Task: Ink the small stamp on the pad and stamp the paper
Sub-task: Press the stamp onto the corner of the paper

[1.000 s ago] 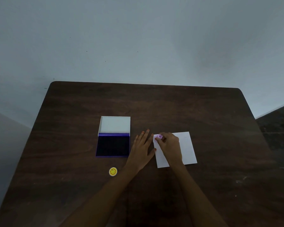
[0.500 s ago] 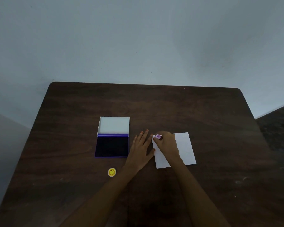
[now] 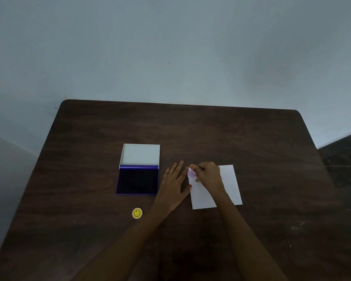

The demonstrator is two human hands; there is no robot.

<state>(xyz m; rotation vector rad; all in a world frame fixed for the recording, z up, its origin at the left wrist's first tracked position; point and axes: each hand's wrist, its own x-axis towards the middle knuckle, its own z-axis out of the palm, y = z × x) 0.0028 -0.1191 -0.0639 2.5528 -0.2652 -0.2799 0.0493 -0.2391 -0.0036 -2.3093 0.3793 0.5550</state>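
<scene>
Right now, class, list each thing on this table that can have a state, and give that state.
ink pad: lid open, laid back flat.
small stamp: pinched in the right hand, at the paper's far left corner.
paper: flat on the table.
left hand: flat, fingers spread, beside the paper.
yellow round piece: lying untouched.

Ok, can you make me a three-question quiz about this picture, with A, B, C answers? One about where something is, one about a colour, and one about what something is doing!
1. Where does the yellow round sticker lie?
A. on the paper
B. on the table, nearer the person than the ink pad
C. inside the pad's lid

2. What colour is the small stamp?
A. pinkish purple
B. green
C. black

3. How is the ink pad?
A. shut
B. upside down
C. open, lid folded back

Answers: B, it sits on bare wood just below the pad. A, it shows pale purple in the right hand at the paper's corner. C, the white lid lies flat behind the dark ink.
</scene>
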